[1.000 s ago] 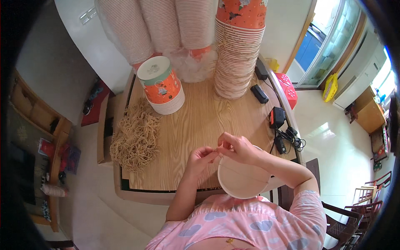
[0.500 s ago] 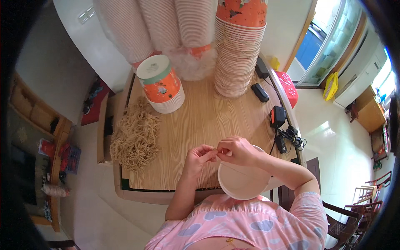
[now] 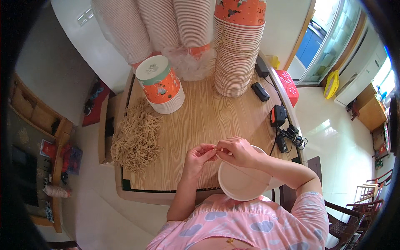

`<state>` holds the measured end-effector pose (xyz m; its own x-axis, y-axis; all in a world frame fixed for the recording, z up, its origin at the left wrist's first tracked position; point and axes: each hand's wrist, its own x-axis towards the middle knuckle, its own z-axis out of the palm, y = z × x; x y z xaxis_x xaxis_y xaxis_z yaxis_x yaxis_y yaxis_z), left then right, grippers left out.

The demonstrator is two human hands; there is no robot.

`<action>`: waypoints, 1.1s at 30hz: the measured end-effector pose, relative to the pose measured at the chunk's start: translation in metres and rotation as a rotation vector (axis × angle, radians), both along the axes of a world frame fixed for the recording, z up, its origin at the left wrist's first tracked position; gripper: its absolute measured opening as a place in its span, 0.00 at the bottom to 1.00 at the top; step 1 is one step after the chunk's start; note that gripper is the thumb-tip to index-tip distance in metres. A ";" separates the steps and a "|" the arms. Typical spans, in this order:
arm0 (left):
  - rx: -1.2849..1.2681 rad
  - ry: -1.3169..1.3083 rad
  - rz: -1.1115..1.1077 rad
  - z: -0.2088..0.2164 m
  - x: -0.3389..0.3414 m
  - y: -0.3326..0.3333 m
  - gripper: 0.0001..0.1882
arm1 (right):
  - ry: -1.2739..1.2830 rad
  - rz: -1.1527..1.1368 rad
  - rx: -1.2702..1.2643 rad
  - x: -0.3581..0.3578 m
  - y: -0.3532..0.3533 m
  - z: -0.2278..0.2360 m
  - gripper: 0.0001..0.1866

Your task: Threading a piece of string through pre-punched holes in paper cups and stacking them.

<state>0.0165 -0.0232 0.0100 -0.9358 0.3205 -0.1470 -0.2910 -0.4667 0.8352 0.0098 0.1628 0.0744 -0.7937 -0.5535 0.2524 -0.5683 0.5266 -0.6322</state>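
My left hand [image 3: 200,159] and my right hand [image 3: 238,151] meet at the fingertips above the table's near edge. Both pinch a thin cord, whose ends are too small to make out between the fingers. Part of the cord runs from under my right hand across the mouth of a white paper bucket [image 3: 239,186]. That bucket sits against my body with its open top facing up, partly under my right wrist and forearm. To the left lies a tangled heap of tan cord [image 3: 136,139], apart from my hands.
Upside-down orange and green paper buckets [image 3: 160,85] stand behind the heap. A tall stack of buckets [image 3: 236,58] with cords hanging on it rises at the back, beside wrapped stacks [image 3: 193,25]. Black adapters with cables [image 3: 287,135] line the right edge of the wooden table [image 3: 196,121].
Hands and bucket stay almost where they were, the fingertips still together. The whole view has shifted slightly.
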 end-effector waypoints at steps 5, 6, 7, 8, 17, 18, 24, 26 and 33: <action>-0.015 -0.017 0.038 -0.001 0.000 0.001 0.08 | -0.001 -0.005 -0.011 0.001 0.000 -0.001 0.08; -0.016 -0.017 0.039 -0.001 0.001 0.001 0.08 | -0.007 -0.005 0.014 0.001 -0.001 0.001 0.09; 0.012 -0.014 0.051 -0.002 0.001 0.002 0.06 | -0.011 -0.005 0.040 0.001 -0.001 0.002 0.09; 0.040 -0.012 0.064 -0.003 0.002 0.003 0.05 | -0.011 -0.004 0.039 0.001 -0.001 0.002 0.09; 0.046 -0.056 0.111 0.003 0.008 0.007 0.03 | -0.067 -0.035 0.023 0.001 -0.001 0.003 0.10; 0.046 -0.055 0.111 0.003 0.009 0.006 0.03 | -0.052 -0.032 0.011 0.001 -0.001 0.003 0.10; 0.062 -0.046 0.112 0.002 0.011 0.004 0.02 | 0.006 -0.019 -0.010 0.001 -0.001 0.000 0.08; 0.033 -0.021 0.108 0.001 0.011 0.004 0.02 | 0.023 -0.019 -0.008 0.001 0.000 -0.001 0.07; 0.060 -0.018 0.116 0.008 0.013 0.001 0.02 | 0.001 -0.032 -0.012 0.000 0.001 -0.004 0.08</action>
<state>0.0295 -0.0220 0.0181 -0.9645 0.2186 -0.1481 -0.2468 -0.5470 0.7999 0.0102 0.1634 0.0703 -0.8106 -0.5248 0.2598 -0.5521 0.5369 -0.6379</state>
